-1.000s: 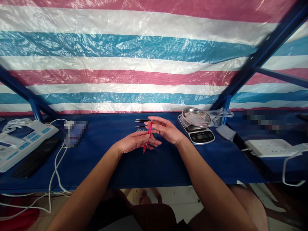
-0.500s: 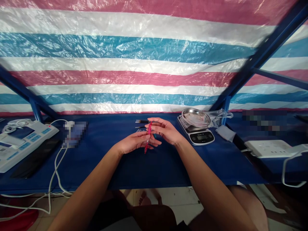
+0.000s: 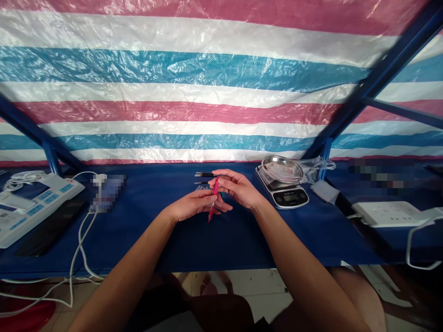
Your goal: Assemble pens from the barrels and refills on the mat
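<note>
A slim pen with pink-red ends and a clear middle (image 3: pixel 211 211) stands steeply tilted between my hands, over the blue table (image 3: pixel 187 249). My left hand (image 3: pixel 194 205) is closed on its middle, thumb and fingers pinching it. Higher up, my right hand (image 3: pixel 237 188) pinches the pen's pink upper part between thumb and fingers. Thin black pen refills (image 3: pixel 205 174) lie just beyond my hands, their right ends hidden behind my right fingers. Some clear and teal pieces show partly behind my fingers; I cannot make out what they are.
A kitchen scale (image 3: pixel 290 197) with a steel bowl (image 3: pixel 282 168) stands right of my hands, a clear plastic bag (image 3: pixel 313 168) behind it. At left lie a white power strip (image 3: pixel 51 196), a black flat object (image 3: pixel 51 228) and cables (image 3: pixel 80 242). Another power strip (image 3: pixel 384 213) is at right.
Both hands stay almost in place. The pen has turned slightly between my fingers, and its lower tip sits a touch lower.
</note>
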{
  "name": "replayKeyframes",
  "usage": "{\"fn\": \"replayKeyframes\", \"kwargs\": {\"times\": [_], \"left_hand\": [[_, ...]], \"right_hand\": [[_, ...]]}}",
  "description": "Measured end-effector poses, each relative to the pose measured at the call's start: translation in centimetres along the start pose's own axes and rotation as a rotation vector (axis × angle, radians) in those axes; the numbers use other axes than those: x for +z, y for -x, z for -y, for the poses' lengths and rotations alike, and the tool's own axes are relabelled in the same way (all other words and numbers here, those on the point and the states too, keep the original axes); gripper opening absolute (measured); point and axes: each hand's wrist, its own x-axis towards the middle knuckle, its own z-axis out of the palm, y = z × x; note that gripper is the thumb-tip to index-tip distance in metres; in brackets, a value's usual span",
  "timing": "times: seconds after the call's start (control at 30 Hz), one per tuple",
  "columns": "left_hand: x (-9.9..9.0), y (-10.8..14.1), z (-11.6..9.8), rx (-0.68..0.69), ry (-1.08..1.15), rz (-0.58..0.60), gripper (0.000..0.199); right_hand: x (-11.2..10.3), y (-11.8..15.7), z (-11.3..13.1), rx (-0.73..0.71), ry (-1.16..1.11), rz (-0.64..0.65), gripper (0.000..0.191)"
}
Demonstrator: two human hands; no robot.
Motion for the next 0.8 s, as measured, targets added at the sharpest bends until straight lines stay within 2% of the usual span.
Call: {"fn": "replayKeyframes", "kwargs": {"times": [0.2,0.37,0.47,0.67,0.8], "left_hand": [[0.1,0.1,-0.2,-0.025,0.000,0.001,0.035],[-0.2,0.1,-0.2,-0.008,-0.010,-0.022,0.039],[-0.2,0.2,-0.3,-0.006,-0.005,-0.020,0.037],[0.3,0.1,-0.2,-0.001,0.012,-0.026,0.030],[0.2,0.1,-0.3,0.008,-0.012,-0.088,0.037]], "right_hand": [[0.3,-0.6,-0.8,-0.077,0.162,-0.130,0.040],[0.3,-0.2,0.0,0.009,-0.019,-0.037,0.047],[0.1,0.0,0.1,0.015,-0.025,-0.037,0.048],[0.5,-0.6,-1.1,-0.090,0.180,-0.159,0.041],[0.8,-1.2,-0.9,-0.146,0.249,-0.232,0.044]]}}
